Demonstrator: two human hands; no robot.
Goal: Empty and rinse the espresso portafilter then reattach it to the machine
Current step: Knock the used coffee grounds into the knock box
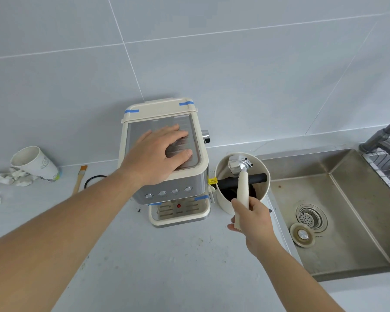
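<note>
A grey countertop [167, 255] below tiled wall is being shown. One cream knock box [221, 199], holding dark grounds, is being topped by the portafilter [242, 176], whose handle is being gripped closed by the right hand [254, 219]. The left hand [155, 154] is being laid flat, fingers spread, on the espresso machine [200, 163].

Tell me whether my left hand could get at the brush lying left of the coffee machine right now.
Probably yes. The left hand rests flat and empty on the machine's top, and the brush lies uncovered on the counter beside it, nothing between them.
</note>
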